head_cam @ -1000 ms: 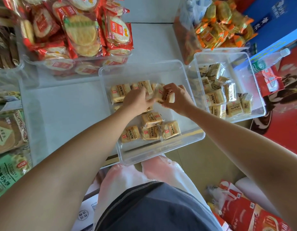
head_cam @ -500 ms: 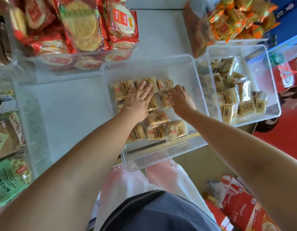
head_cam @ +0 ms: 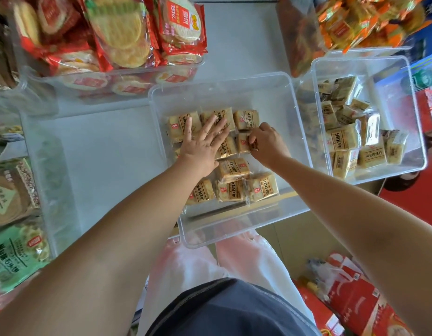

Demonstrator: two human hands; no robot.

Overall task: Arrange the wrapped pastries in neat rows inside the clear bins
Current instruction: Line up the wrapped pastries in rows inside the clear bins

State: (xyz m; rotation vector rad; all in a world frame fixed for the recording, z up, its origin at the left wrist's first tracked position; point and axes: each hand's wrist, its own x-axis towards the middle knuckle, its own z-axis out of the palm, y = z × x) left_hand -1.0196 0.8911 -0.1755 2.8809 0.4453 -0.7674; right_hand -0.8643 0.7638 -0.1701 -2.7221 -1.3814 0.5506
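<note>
Within the centre bin [head_cam: 295,122], whose near end overhangs the edge of the white table [head_cam: 108,161], wrapped pastries [head_cam: 231,169] are laid flat in rough rows, three of them side by side along the far row. The left hand [head_cam: 205,141] is held flat with the fingers straight and spread; its palm is pressed on the left part of the middle row, and its fingertips reach onto the far row [head_cam: 246,120], so that pastries lie directly beneath it and just beyond it. The right hand [head_cam: 268,141] is seen just beside the left, its fingers curled, and the right edge of the middle-row pastry [head_cam: 242,143] is pinched between them; that pastry lies between the two hands and touches the far row. The remaining pastries in the centre bin lie nearer the person, beneath the left forearm and beside it. In the right bin [head_cam: 314,98], just beside the centre bin, loose pastries [head_cam: 343,138] are heaped without order, some tilted on edge. Rice cracker packs [head_cam: 127,32] are piled in a bin at the far left, and orange-wrapped snacks [head_cam: 343,23] at the far right.
</note>
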